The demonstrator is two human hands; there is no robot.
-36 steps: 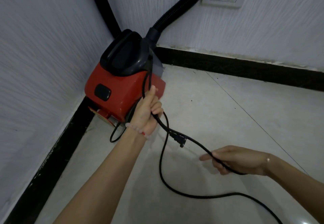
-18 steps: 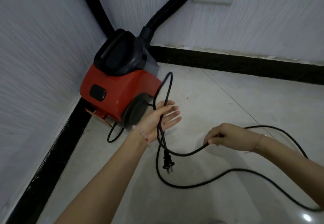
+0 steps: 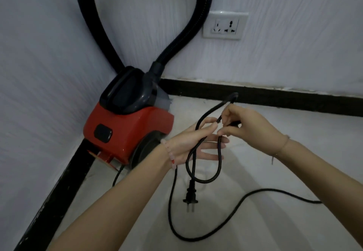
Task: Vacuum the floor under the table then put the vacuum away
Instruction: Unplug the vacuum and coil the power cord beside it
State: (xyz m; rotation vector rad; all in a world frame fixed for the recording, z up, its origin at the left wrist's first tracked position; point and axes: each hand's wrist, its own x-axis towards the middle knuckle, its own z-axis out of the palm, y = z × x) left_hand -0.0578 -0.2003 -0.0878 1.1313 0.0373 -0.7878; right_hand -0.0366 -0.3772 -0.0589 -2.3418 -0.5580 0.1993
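A red and black canister vacuum [image 3: 125,125] sits in the corner where two white walls meet, its black hose [image 3: 182,34] arching up out of view. Its black power cord [image 3: 218,164] hangs in loops over my left hand [image 3: 192,144], whose fingers are spread, palm facing right, just right of the vacuum's wheel. The plug [image 3: 190,196] dangles below that hand, prongs down. My right hand [image 3: 249,127] pinches the cord above my left fingers, laying a loop over them. The rest of the cord trails across the floor to the right.
A white wall socket [image 3: 225,25] with nothing plugged in is on the back wall, right of the hose. A black skirting board [image 3: 275,97] runs along both walls. The floor is pale glossy tile [image 3: 275,172].
My right hand has lifted from the floor up to my left hand, bringing a cord loop onto it. My left hand rose slightly, and the view tilted up to show more hose and socket.
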